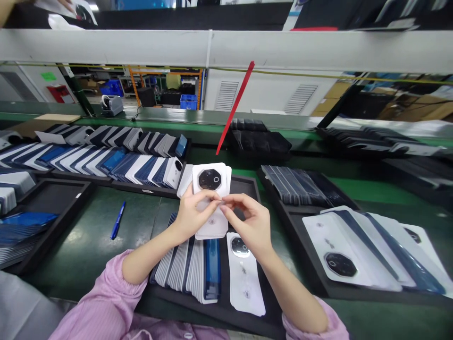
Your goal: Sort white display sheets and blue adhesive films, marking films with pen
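Note:
My left hand (193, 212) grips a white phone back cover (211, 189) with a dark octagonal camera cutout, held upright above the black tray (247, 185) in front of me. Fingers of my right hand (247, 221) pinch at the cover's middle, where the two hands meet; what they pinch is too small to make out. Below the hands, a second white cover (244, 276) lies flat on the tray. Beside it stands a row of several white and blue covers (191, 269) leaning on edge.
A blue pen (117, 220) lies on the green bench to the left. Trays of stacked covers sit at the left (106, 160) and right (354, 255). Dark trays (258, 139) rest on the conveyor behind, and a red strip (235, 107) hangs above.

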Action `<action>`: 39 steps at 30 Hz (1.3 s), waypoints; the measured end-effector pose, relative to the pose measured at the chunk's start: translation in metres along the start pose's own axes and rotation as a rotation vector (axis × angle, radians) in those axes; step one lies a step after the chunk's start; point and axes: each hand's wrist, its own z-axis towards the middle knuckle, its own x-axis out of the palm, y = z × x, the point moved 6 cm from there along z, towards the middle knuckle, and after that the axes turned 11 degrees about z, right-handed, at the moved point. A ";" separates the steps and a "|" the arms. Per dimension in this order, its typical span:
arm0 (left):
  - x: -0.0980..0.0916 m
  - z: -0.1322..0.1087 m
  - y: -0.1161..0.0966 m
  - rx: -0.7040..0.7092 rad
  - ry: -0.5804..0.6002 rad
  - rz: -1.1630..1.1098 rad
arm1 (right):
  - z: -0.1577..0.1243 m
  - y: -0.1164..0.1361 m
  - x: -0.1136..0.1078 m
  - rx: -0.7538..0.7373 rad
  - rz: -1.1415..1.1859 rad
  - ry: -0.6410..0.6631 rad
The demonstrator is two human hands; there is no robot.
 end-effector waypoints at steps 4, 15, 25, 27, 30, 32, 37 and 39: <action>0.001 -0.003 -0.001 0.000 0.006 0.003 | -0.003 0.008 0.001 -0.092 -0.110 -0.022; 0.000 -0.014 -0.019 -0.091 0.248 -0.061 | -0.002 0.024 -0.025 -0.178 -0.095 -0.162; -0.003 -0.033 -0.028 -0.356 0.327 -0.300 | -0.022 0.048 -0.015 -0.238 -0.145 -0.084; -0.005 -0.034 -0.031 -0.347 0.333 -0.311 | -0.025 0.053 -0.015 -0.260 -0.150 -0.096; -0.006 -0.036 -0.035 -0.334 0.351 -0.317 | -0.027 0.057 -0.017 -0.265 -0.161 -0.105; -0.007 -0.037 -0.037 -0.323 0.352 -0.303 | -0.027 0.058 -0.017 -0.270 -0.163 -0.103; -0.008 -0.038 -0.037 -0.281 0.313 -0.242 | -0.028 0.058 -0.018 -0.280 -0.159 -0.099; -0.008 -0.038 -0.038 -0.268 0.303 -0.227 | -0.028 0.058 -0.018 -0.278 -0.161 -0.099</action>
